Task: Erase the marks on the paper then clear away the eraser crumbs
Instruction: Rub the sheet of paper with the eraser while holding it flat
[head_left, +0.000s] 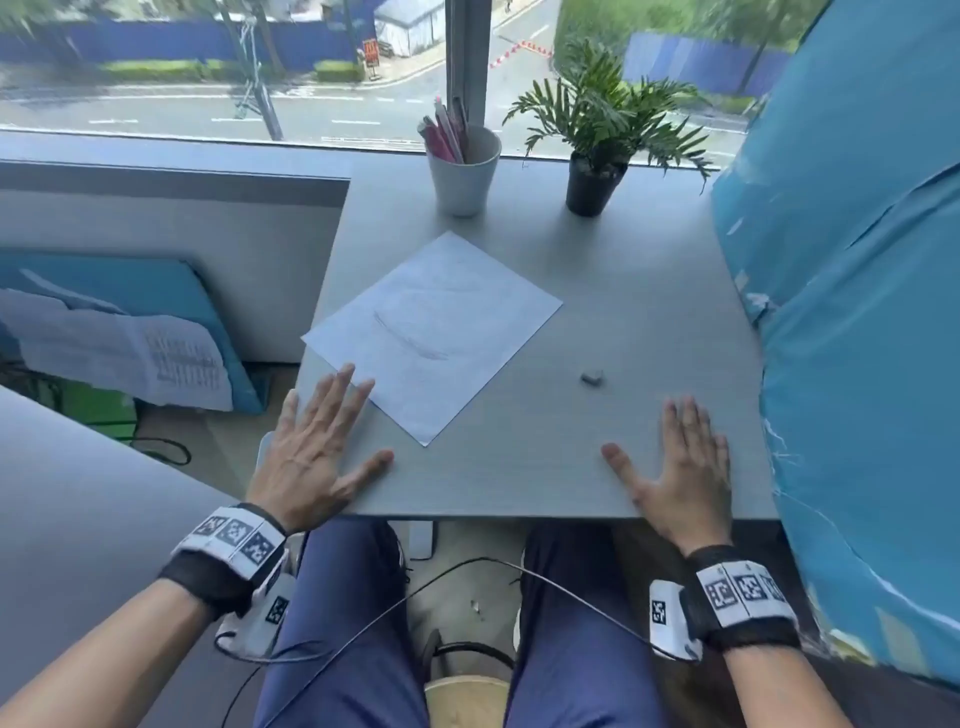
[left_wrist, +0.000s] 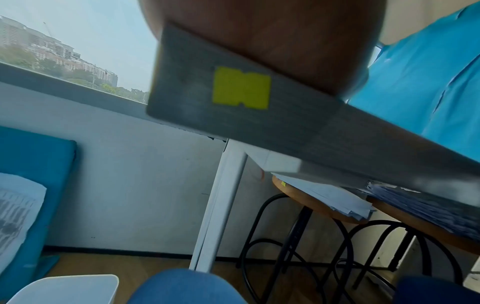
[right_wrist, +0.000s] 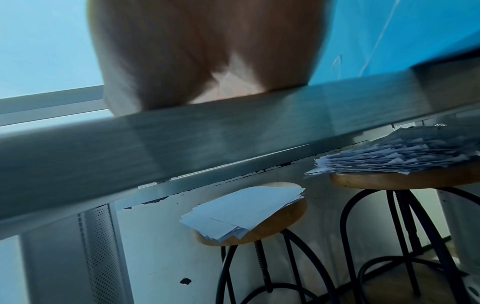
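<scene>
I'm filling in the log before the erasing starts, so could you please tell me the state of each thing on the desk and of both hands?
Paper: flat on the desk, turned cornerwise, pencil marks not yet erased.
Eraser: lying on the desk right of the paper, untouched.
Left hand: open, flat, fingertips at the paper's near-left edge.
Right hand: open, flat, holding nothing.
Cup: upright, holding pens.
Plant: upright in its pot.

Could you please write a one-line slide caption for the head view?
Both hands, left and right, flat on the desk; pencil-marked paper and eraser untouched.
</scene>
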